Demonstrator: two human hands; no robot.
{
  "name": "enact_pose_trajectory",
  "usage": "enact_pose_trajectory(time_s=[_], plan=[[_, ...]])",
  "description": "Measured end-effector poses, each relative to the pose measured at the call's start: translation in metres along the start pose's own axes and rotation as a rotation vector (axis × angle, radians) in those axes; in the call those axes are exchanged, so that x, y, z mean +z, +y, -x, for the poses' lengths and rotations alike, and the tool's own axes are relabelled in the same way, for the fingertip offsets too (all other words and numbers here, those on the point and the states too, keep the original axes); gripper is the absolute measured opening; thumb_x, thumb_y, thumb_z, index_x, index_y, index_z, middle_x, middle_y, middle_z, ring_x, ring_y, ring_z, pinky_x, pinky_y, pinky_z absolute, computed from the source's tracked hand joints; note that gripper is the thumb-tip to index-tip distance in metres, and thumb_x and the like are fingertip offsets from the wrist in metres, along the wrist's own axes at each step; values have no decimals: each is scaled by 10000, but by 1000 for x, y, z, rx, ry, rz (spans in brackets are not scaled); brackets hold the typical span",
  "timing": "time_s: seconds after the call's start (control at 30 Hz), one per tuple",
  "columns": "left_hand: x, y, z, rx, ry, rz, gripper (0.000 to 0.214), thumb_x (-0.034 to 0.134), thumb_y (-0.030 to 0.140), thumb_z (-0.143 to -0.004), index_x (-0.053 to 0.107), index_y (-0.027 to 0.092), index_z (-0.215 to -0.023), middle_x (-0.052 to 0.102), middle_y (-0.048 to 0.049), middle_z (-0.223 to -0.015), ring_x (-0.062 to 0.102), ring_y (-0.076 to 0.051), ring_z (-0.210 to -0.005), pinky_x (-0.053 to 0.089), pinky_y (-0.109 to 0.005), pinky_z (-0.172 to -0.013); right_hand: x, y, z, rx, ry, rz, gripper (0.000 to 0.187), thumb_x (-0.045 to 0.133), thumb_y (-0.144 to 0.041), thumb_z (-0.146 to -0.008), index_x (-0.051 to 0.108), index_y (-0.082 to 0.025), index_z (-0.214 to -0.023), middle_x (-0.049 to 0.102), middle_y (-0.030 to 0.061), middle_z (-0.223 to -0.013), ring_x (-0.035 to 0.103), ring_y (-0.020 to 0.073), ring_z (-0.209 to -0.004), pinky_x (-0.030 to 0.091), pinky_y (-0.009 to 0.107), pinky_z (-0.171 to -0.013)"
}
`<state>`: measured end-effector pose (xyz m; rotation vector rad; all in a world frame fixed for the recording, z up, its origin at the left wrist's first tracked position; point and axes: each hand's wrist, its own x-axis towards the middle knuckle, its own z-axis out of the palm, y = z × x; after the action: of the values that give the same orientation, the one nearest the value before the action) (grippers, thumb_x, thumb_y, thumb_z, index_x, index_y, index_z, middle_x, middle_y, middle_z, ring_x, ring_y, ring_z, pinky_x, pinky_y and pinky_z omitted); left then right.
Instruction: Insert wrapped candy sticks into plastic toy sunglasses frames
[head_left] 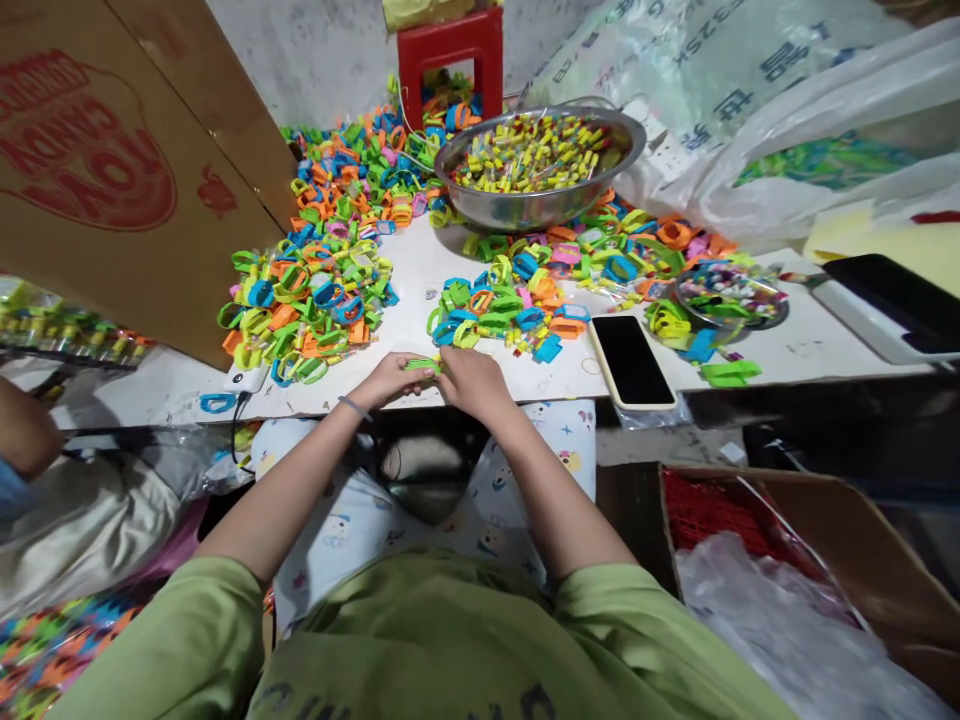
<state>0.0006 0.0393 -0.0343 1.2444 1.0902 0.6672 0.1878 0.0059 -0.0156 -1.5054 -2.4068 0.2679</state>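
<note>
Here a small green band piece (421, 365) sits pinched between both hands at the near edge of the white desk (810, 345), just in front of the person's lap. The left hand (390, 381) grasps its left end with fingers curled around it, and the right hand (472, 382) closes on its right end, knuckles up, so the two hands touch over the piece. Just beyond the green band piece lies a small heap of coloured bands (499, 305) in green, blue, orange and yellow; to its left and farther back spreads a bigger heap of bands (307, 300), which runs on toward the wall. Right of the green band piece, near the desk's front edge, a dark phone (631, 361) lies face up. Well behind the piece stands a metal basin (536, 160) filled with small yellow parts, and behind that a red stool (450, 55). Farther right of the phone a small shallow dish (731, 295) holds mixed bits, with loose green and blue pieces beside it. Left of the piece a large cardboard box (127, 170) leans over the desk, and a white power bank (246, 378) lies at the desk's edge below it. Another person's arm (26, 430) shows at the far left.
</note>
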Motion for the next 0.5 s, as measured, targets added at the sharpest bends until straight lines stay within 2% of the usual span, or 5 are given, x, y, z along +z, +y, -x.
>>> enact_pose_trajectory(time_s=[0.23, 0.5], plan=[[-2, 3, 1, -37, -33, 1, 511, 855, 492, -581, 696, 84, -846, 681, -49, -658, 519, -71, -473, 363, -185, -425, 1, -1, 0, 17, -26, 30, 263, 500, -319, -949, 533, -166, -1159, 700, 135, -1038, 642, 285, -923, 384, 304, -675], [-3, 1, -3, -9, -35, 2, 483, 817, 507, -653, 686, 77, -831, 697, -72, -700, 539, -71, -480, 353, -178, -415, 5, 1, -2, 33, -18, 17, 310, 485, -356, -955, 540, -158, -1187, 701, 137, -1046, 645, 295, -932, 384, 304, -689]])
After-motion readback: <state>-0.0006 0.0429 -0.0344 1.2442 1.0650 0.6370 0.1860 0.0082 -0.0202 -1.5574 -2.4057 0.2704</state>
